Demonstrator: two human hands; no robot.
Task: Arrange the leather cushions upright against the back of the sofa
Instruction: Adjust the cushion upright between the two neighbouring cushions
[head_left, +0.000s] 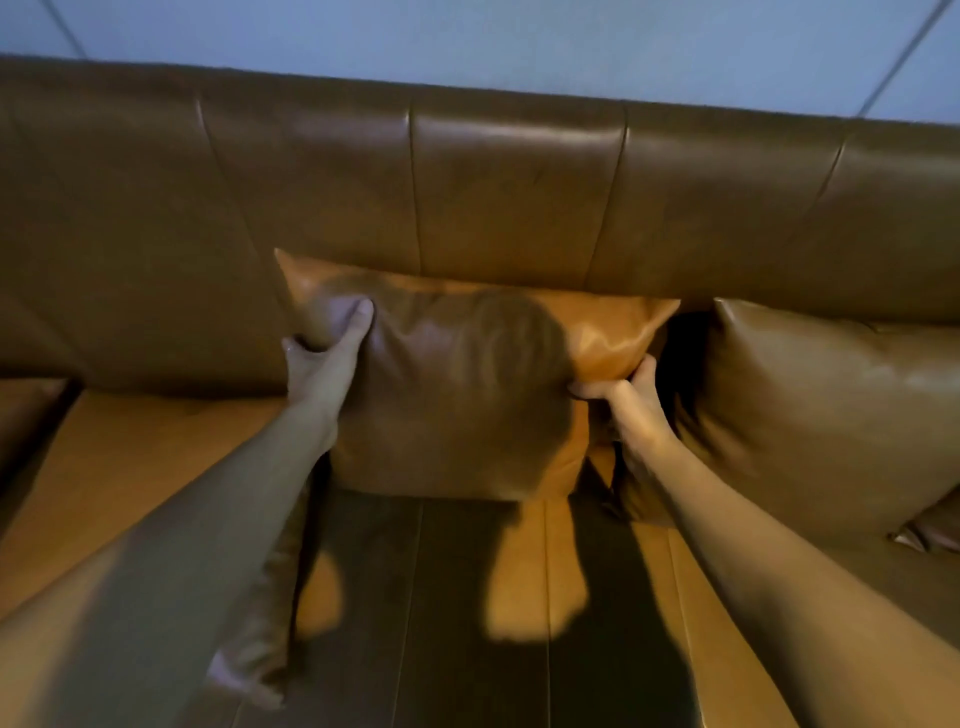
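Between both hands (322, 353), cushion (447, 395), against sofa back (519, 182)

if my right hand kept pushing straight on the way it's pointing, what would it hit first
The right hand already has its grip on the right edge of the middle cushion and points toward the sofa back. Going on, it would probably press that cushion edge into the sofa back; the dark gap there hides the depth.
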